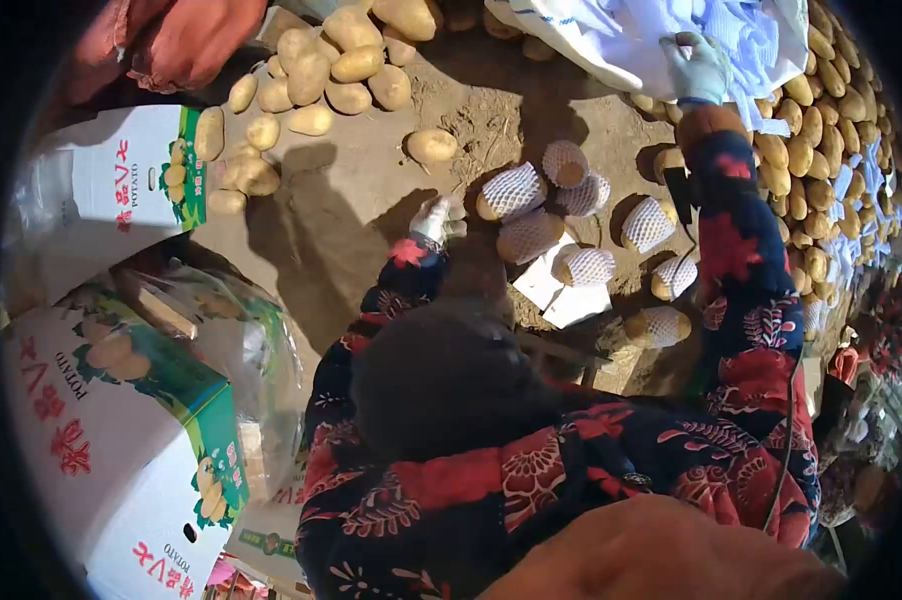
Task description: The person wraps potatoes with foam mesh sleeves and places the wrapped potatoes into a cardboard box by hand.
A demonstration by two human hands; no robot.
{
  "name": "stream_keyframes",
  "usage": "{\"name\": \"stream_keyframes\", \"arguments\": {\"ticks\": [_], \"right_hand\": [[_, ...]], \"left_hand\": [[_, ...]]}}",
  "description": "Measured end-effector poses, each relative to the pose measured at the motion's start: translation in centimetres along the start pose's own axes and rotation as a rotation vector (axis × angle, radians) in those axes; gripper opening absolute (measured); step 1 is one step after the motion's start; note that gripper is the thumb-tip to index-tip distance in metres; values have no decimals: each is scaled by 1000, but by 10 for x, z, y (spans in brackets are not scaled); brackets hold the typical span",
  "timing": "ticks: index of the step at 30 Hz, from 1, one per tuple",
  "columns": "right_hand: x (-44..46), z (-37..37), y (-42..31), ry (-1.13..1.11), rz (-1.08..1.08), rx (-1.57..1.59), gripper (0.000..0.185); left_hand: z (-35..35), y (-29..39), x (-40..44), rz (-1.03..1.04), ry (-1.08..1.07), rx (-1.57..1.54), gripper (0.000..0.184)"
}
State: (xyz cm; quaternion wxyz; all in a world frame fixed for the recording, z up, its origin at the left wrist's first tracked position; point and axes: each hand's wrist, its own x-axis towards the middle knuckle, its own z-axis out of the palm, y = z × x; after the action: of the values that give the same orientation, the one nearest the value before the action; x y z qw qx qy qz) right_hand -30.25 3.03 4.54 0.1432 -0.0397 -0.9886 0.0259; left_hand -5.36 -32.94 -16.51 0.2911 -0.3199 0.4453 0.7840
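Observation:
My left hand (pixel 438 222), in a pale glove, is held low over the ground with its fingers loosely bent and apart. I see nothing in it. Just right of it lie potatoes in white foam nets, among them one netted potato (pixel 512 192) and another netted potato (pixel 531 236). My right hand (pixel 698 72), also gloved, reaches forward to a heap of foam nets (pixel 746 40) on a white sack (pixel 626 70). Its fingers are curled into the foam nets; their tips are partly hidden. A bare potato (pixel 432 146) lies ahead of my left hand.
Bare potatoes (pixel 351 65) are piled ahead on the left, and a large potato heap (pixel 831 130) lines the right. Printed potato cartons, an upper carton (pixel 121 190) and a lower carton (pixel 101 440), stand at left. White card (pixel 578 305) lies under netted potatoes. A red sack (pixel 186 45) is far left.

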Motion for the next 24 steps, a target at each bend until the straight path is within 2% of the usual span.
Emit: {"name": "stream_keyframes", "arguments": {"ticks": [1,2,3,6,7,8,9,10,11,12,14,16,18,19,20,22,23,24], "right_hand": [[-14,-3,0,123,-77,297,34],[-35,-17,-18,274,-171,452,25],[-61,-28,-43,312,-181,675,19],[-129,-36,-104,74,-577,777,16],[-154,-15,-112,-151,-647,623,16],[-175,-12,-127,-238,-688,567,17],[-193,6,-141,-326,-732,675,17],[-202,14,-154,-533,-722,619,16],[-205,23,-161,-631,-687,641,21],[-205,29,-171,-732,-652,662,25],[-205,55,-191,-617,-584,625,32],[-192,77,-216,-494,-577,511,44],[-177,88,-242,-508,-592,430,51],[-175,100,-250,-580,-598,322,56],[-169,110,-249,-724,-629,286,66],[-152,108,-255,-958,-545,258,64],[-150,101,-253,-934,-522,280,57],[-163,120,-242,-761,-425,571,55]], "left_hand": [[15,10,-10,-31,107,-44,36],[39,30,-30,28,149,-62,42],[51,39,-38,25,157,-71,42],[62,60,-56,334,-246,-241,58],[66,68,-63,337,-243,-213,60],[58,67,-60,288,-296,-216,51],[48,62,-58,333,-275,-190,45],[44,62,-61,379,-255,-163,39],[45,58,-64,436,-54,-265,28],[26,58,-60,456,-195,-292,28],[2,60,-54,422,-358,-463,31],[4,61,-54,410,-332,-555,35],[-13,48,-39,447,15,-453,36],[-30,55,-26,485,13,-269,34],[-44,47,-27,412,-186,-182,32],[-32,60,-35,340,34,-65,34],[-44,52,-27,340,36,-68,34],[-56,44,-19,326,-110,-373,33]]}}
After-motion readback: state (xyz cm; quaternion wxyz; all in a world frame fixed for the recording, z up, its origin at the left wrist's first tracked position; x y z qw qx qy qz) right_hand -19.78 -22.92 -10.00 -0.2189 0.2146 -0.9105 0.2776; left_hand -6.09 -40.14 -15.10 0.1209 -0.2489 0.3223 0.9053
